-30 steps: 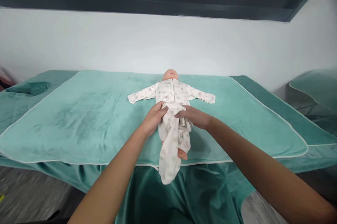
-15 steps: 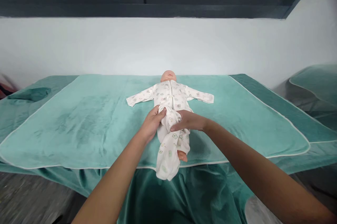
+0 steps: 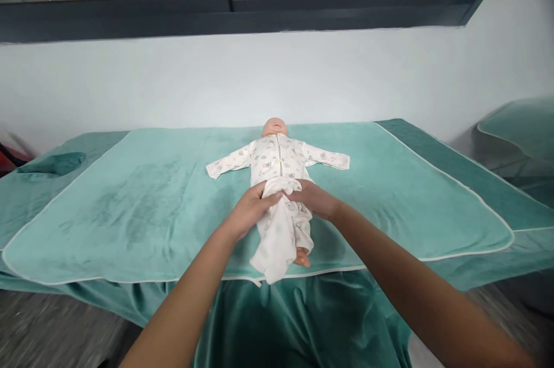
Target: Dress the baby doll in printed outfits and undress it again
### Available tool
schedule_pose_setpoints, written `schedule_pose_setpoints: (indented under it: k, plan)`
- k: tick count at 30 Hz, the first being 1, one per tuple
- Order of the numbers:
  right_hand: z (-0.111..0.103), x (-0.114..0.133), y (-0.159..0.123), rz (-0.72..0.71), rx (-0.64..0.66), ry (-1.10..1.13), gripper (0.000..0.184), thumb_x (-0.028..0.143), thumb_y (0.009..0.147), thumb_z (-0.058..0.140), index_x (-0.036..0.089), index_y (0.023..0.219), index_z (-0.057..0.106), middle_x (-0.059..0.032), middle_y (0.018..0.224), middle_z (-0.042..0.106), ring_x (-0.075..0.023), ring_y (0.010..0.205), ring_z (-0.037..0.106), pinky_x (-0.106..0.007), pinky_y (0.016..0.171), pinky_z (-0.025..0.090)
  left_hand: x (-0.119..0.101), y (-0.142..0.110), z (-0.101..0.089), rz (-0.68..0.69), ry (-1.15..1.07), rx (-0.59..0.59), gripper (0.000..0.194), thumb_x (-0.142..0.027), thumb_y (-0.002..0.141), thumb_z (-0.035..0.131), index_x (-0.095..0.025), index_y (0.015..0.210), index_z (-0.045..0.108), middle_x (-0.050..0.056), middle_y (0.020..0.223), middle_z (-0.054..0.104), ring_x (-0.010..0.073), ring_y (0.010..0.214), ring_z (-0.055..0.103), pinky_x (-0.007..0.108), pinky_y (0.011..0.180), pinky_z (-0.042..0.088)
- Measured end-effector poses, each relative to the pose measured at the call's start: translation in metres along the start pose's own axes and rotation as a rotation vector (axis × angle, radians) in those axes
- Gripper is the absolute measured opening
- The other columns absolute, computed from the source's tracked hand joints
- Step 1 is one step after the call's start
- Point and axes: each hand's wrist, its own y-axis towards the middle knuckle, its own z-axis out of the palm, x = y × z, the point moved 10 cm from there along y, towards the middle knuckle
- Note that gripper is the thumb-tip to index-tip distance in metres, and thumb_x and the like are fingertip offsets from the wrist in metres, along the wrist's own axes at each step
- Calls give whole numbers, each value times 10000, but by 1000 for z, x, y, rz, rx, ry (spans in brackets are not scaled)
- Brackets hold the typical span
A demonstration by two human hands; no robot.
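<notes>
together, the left hand (image 3: 251, 209) and right hand (image 3: 315, 199) pinch a bunched, white, printed cloth garment (image 3: 277, 235) over the lower half of a bald baby doll (image 3: 274, 126) lying on a pale-green plush blanket (image 3: 142, 201).

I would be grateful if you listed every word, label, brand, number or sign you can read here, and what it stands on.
None: no text can be read.
The small prints on the white top of the doll are too small to tell whether they include letters.
No lettering shows on the green blanket.
</notes>
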Motion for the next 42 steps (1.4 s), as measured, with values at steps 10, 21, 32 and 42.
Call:
schedule_pose_setpoints:
  k: [10,21,32,42]
  plan:
    - [6,3,-4,39,8,32,414,261,706,767,188,1104,679,-33,974,726,-216,911,661,-341,851,496,16,-10,-7,-29,-172,-137,376,-417,804,709,-174,1088,664,58,972,730,223,911,644,295,768,479]
    - [9,19,-12,-104,18,-478,186,221,791,566,192,954,648,-17,927,664,-190,854,587,-296,739,438,5,-65,31,-75,-29,-249,467,-383,772,739,-204,1193,644,79,1124,720,295,1053,644,361,891,484]
    - [45,18,-23,6,140,-1024,229,119,704,535,246,830,679,-2,872,731,-205,803,636,-284,653,388,85,-145,55,-260,-417,-675,412,-501,766,708,-227,1070,668,45,896,729,228,812,642,276,685,470]
    - [63,13,-22,-106,198,-1241,154,235,825,583,257,909,710,-18,1008,748,-222,893,650,-316,720,387,116,-168,-1,-225,-501,-875,386,-420,670,806,-172,956,733,38,831,734,192,758,633,260,695,471]
